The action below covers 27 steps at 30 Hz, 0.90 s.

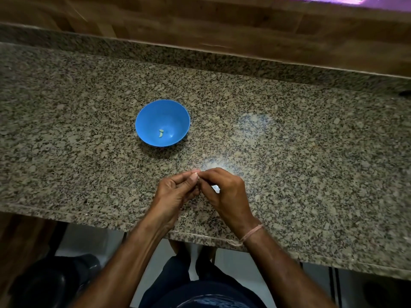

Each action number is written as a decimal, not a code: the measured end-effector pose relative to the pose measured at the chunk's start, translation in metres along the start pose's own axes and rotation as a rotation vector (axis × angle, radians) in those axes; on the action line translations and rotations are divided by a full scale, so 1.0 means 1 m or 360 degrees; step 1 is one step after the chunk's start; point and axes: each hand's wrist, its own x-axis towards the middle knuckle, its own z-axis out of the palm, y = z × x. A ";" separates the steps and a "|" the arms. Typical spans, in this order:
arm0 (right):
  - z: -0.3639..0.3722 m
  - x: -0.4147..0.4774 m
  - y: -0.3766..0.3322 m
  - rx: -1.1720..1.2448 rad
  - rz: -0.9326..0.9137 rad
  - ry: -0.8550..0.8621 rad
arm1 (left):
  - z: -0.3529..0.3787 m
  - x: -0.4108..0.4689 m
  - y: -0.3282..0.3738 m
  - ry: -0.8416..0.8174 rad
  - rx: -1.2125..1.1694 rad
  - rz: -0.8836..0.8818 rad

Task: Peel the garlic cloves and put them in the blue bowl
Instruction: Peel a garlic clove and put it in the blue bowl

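Both hands meet over the near edge of the table [289, 141]: left hand [175, 193] and right hand [225, 193] curl fingertip to fingertip, each grip pinched tight on one garlic clove [198, 177], nearly hidden between them. Beyond, slightly left and well apart, sits the blue bowl [175, 111], two peeled cloves [160, 133] at its bottom.

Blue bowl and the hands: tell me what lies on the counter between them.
Nothing but bare granite countertop between the blue bowl and the left hand and right hand, as the head view shows.
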 end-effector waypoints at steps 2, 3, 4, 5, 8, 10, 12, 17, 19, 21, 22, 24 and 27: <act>0.000 -0.002 0.000 -0.0059 -0.0016 0.0009 | 0.002 0.000 -0.003 0.0002 0.0001 0.0003; 0.001 -0.004 0.000 -0.0051 0.0003 0.0017 | 0.002 -0.001 -0.004 -0.0008 -0.0012 -0.0001; 0.001 -0.005 0.000 -0.0010 0.0044 0.0022 | 0.002 -0.001 -0.006 -0.0021 -0.0016 -0.0013; 0.002 -0.006 0.001 0.0056 0.0098 0.0024 | 0.002 0.000 -0.006 -0.0041 -0.0013 -0.0030; 0.007 -0.007 0.003 0.0288 0.0326 0.0045 | -0.002 0.004 -0.012 -0.0071 -0.0014 -0.0094; 0.012 -0.009 0.005 0.0509 0.0576 0.0080 | -0.005 0.008 -0.017 -0.0041 0.0027 -0.0113; 0.016 -0.012 0.012 0.0696 0.0809 0.0095 | -0.009 0.014 -0.022 0.0110 0.0385 0.0045; 0.023 -0.011 0.037 0.0540 0.1039 -0.0119 | -0.028 0.047 -0.027 0.0450 0.1434 0.0576; 0.025 -0.006 0.041 0.0405 0.1051 -0.0216 | -0.034 0.063 -0.027 0.0434 0.1665 0.0713; 0.027 -0.001 0.043 0.0330 0.1055 -0.0305 | -0.037 0.069 -0.028 0.0431 0.1919 0.0776; 0.028 0.001 0.043 0.0306 0.1061 -0.0348 | -0.039 0.067 -0.029 0.0465 0.1990 0.0784; 0.031 0.005 0.043 0.0228 0.1054 -0.0411 | -0.041 0.057 -0.036 0.0590 0.2010 0.0811; 0.035 0.007 0.043 0.0078 0.1005 -0.0427 | -0.045 0.035 -0.058 0.0644 0.1914 0.0787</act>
